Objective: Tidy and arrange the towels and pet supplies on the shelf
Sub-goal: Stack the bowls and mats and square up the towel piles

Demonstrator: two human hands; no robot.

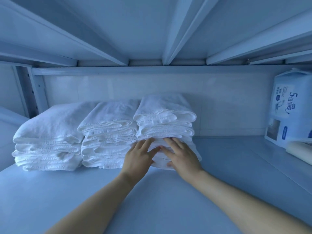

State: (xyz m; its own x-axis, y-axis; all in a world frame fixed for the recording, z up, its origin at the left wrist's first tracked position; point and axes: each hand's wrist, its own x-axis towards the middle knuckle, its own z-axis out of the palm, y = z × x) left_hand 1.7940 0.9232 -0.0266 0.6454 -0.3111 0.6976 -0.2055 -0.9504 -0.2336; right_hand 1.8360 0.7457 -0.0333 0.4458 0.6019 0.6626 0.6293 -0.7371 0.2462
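Two bare forearms reach in from the lower edge, meeting at the front of the right stack [165,119] of folded white towels. Both the left hand [138,156] and the right hand [182,156] lie flat against the lower folds of that stack. The fingers [146,144] are straight and slightly spread, pressing on the cloth rather than curling round it, and the thumbs almost touch each other.

Three towel stacks stand in a row on the shelf [152,200], toward its back and left. The right stack is the tallest. The middle stack [108,129] touches it, and the left stack [49,132] sits just beside the middle one, its top towel lying looser and more rumpled. How many towels each stack holds cannot be counted from the folds.

Well apart, at the far right of the shelf, one white and blue package [290,108] with printed lettering stands upright. One pale roll [302,151] lies on its side in front of it, partly cut off by the picture's edge.

This shelf is a smooth, pale board, bare in front of the towels and between them and the package. A light back panel [228,102] closes it behind. One perforated metal post [33,92] rises at the left rear corner. Overhead runs the underside of the upper shelf [152,31], crossed by metal ribs.
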